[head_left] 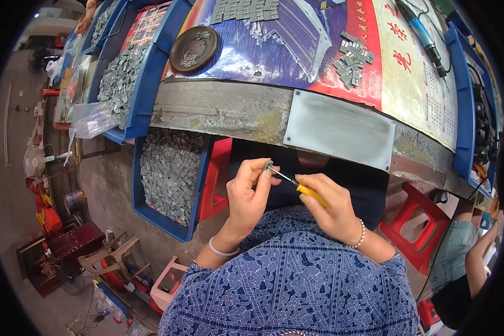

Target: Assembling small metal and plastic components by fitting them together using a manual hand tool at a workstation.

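Note:
Between the thumb and fingers of my left hand [247,193] is a small grey part [268,166], closed in a pinch over my lap. My right hand [331,204] grips a screwdriver by its yellow handle [311,195]. The thin metal shaft [283,176] points left, its tip at the grey part; whether it touches a screw is too small to tell. Just beyond both hands runs the worn table edge, with a pale metal plate [341,129] fixed on it by screws.
On the table lie rows of grey parts [245,10], a loose pile of them [353,60], a brown dish [193,50] with tiny metal pieces, and a blue electric screwdriver [423,36]. Blue bins [193,215] of grey parts stand left. A red stool [414,227] and another person's arm [479,257] are right.

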`<state>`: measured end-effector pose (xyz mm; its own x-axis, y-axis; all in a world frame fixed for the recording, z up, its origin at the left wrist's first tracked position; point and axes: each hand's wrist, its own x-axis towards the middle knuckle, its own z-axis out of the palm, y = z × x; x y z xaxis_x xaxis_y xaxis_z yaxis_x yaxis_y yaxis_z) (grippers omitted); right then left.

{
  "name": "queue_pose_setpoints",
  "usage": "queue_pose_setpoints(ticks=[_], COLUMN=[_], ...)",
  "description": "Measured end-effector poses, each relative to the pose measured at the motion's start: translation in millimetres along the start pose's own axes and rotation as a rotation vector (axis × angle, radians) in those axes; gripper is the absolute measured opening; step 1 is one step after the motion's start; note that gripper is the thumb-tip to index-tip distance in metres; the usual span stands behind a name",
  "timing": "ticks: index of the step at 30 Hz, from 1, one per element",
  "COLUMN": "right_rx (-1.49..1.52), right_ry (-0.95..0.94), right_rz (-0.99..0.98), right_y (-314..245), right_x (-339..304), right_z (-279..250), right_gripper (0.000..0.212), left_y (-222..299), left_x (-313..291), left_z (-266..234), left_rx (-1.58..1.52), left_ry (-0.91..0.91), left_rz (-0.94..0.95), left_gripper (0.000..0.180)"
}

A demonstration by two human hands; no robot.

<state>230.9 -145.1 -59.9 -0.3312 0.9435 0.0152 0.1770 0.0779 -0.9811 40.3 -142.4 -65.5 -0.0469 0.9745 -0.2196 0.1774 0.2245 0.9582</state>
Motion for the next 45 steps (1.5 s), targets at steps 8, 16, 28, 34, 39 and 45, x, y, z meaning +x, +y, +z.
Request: queue_pose_setpoints(ticks=[8, 16, 28, 34, 39, 45], right_rx=[-0.198, 1.226, 0.109, 0.492, -0.549, -0.346], right_ry=[0.139, 0.031, 0.054, 0.055, 0.089, 0.079], right_rz=[-0.170, 0.740, 0.016, 0.378, -0.253, -0.145], right_y=[4.7, 19.2, 6.5, 7.6, -9.8, 0.1], right_x=[-1.8, -0.9, 3.2, 2.9, 2.8, -1.9], right_z=[5.7, 4.8, 12.9, 17.5, 10.4, 14.0], right_gripper=[0.027, 0.025, 0.028, 0.021, 0.037, 0.035], left_y=[-10.0, -7.0, -14.0, -12.3, -12.5, -12.8], left_x=[-1.2, -4.7, -14.3, -9.0, -9.4, -10.8], left_z=[11.8, 13.5, 10.2, 14.5, 14.7, 16.5], left_rx=[0.414, 0.498, 0.391, 0.417, 0.333, 0.354], left_ry=[0.138, 0.171, 0.180, 0.196, 0.198, 0.188], left_rz=[0.408, 0.393, 0.362, 0.380, 0.337, 0.362], left_gripper=[0.018, 0.017, 0.015, 0.015, 0.015, 0.015])
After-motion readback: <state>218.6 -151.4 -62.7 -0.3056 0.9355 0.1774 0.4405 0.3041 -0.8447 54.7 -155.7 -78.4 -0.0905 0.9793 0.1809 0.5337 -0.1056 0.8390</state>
